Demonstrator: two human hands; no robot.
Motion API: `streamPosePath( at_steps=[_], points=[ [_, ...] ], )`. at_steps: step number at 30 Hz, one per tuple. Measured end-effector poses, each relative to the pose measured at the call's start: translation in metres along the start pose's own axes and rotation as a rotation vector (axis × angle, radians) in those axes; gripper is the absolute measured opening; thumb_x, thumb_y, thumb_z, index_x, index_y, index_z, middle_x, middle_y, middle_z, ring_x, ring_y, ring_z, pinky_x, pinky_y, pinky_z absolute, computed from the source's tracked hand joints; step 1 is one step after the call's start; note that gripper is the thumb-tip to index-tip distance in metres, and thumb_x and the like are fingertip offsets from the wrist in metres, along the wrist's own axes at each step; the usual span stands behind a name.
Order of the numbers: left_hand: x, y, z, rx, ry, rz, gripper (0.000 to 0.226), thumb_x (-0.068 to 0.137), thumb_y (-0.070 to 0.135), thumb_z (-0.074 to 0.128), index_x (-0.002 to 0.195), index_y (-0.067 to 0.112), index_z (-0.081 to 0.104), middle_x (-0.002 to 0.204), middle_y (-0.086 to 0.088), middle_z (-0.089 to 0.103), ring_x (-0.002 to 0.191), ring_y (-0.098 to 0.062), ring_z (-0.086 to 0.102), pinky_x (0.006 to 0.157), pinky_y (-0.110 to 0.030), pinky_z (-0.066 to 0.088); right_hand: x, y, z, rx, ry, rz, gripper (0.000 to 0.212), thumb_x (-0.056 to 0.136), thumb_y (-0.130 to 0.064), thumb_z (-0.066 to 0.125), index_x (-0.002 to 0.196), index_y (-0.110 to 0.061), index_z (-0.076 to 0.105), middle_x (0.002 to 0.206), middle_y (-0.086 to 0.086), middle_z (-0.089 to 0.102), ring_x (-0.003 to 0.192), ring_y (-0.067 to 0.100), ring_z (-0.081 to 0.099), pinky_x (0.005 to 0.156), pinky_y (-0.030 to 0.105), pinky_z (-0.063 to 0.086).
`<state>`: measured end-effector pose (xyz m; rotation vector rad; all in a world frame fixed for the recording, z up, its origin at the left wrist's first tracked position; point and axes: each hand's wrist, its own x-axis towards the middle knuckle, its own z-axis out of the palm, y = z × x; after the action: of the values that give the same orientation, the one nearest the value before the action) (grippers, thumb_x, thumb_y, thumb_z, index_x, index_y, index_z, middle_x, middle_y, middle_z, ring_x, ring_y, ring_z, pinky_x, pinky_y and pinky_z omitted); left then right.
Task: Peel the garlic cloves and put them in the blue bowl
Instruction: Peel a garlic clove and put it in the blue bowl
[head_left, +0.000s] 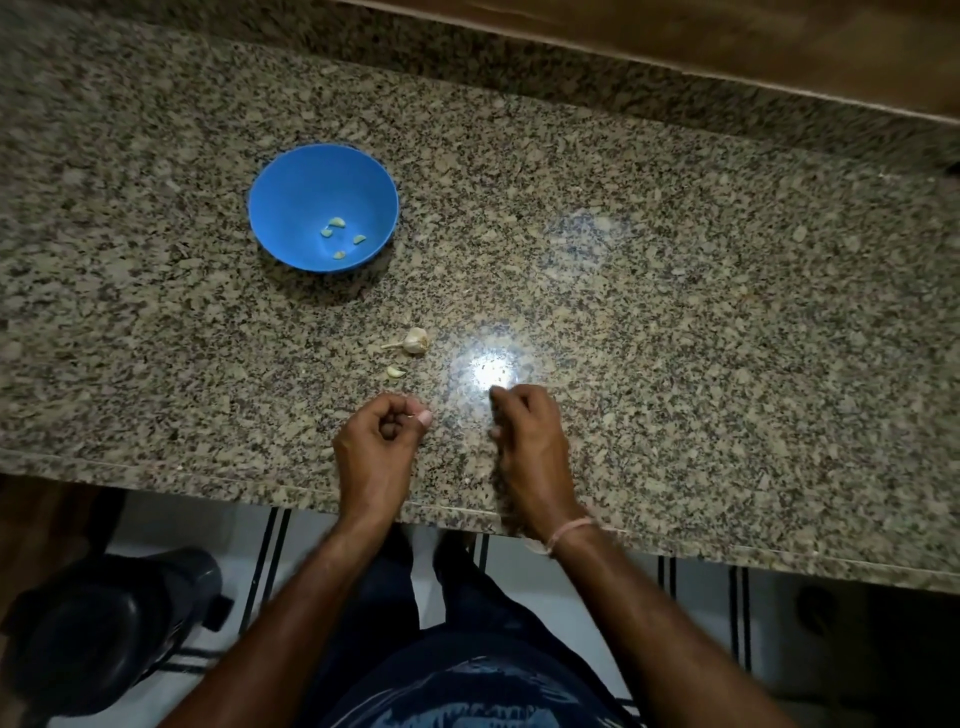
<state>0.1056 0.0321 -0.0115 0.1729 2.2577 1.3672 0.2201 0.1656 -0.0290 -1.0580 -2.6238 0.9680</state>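
The blue bowl (291, 208) stands on the granite counter at the back left, with several peeled garlic cloves (336, 223) lying in its bottom. A partial garlic bulb (414, 340) with a stem lies mid-counter, and one loose clove (395, 371) lies just in front of it. My left hand (379, 436) is near the front edge, below the loose clove, with its fingers curled and its thumb pinching a small pale garlic piece (412, 415). My right hand (524, 436) hovers beside it with its fingers curled down and slightly blurred. Nothing shows in it.
A bright light glare (488, 369) shines on the counter (675, 312) just above my right hand. A wooden ledge (727, 47) runs along the back. Below the counter's front edge, a dark round object (104, 634) stands on the floor at the left.
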Motion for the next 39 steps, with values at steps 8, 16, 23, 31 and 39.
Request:
streamPosePath(
  at_steps=[8, 16, 23, 31, 39],
  points=[
    [0.003, 0.000, -0.002, -0.022, 0.026, -0.015, 0.005, 0.091, 0.022, 0.078, 0.091, 0.025, 0.073, 0.089, 0.006, 0.075, 0.083, -0.014, 0.071, 0.073, -0.029, 0.059, 0.011, -0.009, -0.006, 0.151, 0.039, 0.019, 0.022, 0.103, -0.014, 0.059, 0.124, -0.013, 0.065, 0.116, -0.003, 0.056, 0.102, 0.011, 0.054, 0.093, 0.029, 0.055],
    [0.003, -0.003, 0.002, 0.001, 0.019, -0.026, 0.005, 0.091, 0.022, 0.078, 0.091, 0.024, 0.073, 0.085, 0.008, 0.074, 0.076, -0.002, 0.067, 0.066, -0.020, 0.052, 0.012, -0.017, 0.010, 0.019, -0.077, -0.264, 0.046, 0.088, -0.009, 0.079, 0.132, -0.015, 0.066, 0.126, -0.003, 0.057, 0.113, 0.009, 0.048, 0.088, 0.015, 0.050],
    [0.001, 0.002, 0.000, -0.006, 0.031, -0.032, 0.005, 0.092, 0.021, 0.078, 0.090, 0.022, 0.073, 0.080, 0.007, 0.073, 0.068, 0.006, 0.062, 0.060, -0.010, 0.048, 0.021, -0.019, 0.020, -0.010, 0.008, -0.262, 0.003, 0.094, -0.016, 0.073, 0.097, -0.015, 0.072, 0.096, -0.005, 0.064, 0.089, 0.011, 0.053, 0.066, 0.026, 0.045],
    [-0.004, 0.001, -0.007, -0.066, 0.032, -0.024, 0.009, 0.090, 0.019, 0.080, 0.087, 0.025, 0.073, 0.086, 0.011, 0.075, 0.075, 0.001, 0.067, 0.072, -0.022, 0.057, 0.024, -0.023, 0.022, -0.298, -0.006, -0.323, 0.015, 0.090, -0.012, 0.073, 0.096, -0.017, 0.060, 0.091, -0.001, 0.058, 0.084, 0.011, 0.034, 0.064, 0.027, 0.028],
    [-0.019, -0.018, -0.034, -0.135, 0.055, -0.050, 0.008, 0.089, 0.020, 0.080, 0.085, 0.021, 0.073, 0.079, 0.004, 0.075, 0.077, -0.016, 0.072, 0.072, -0.037, 0.061, 0.001, -0.056, 0.016, 0.588, -0.225, 0.415, 0.018, 0.097, 0.003, 0.061, 0.083, -0.006, 0.069, 0.077, 0.008, 0.073, 0.065, 0.016, 0.066, 0.057, 0.026, 0.051]
  ],
)
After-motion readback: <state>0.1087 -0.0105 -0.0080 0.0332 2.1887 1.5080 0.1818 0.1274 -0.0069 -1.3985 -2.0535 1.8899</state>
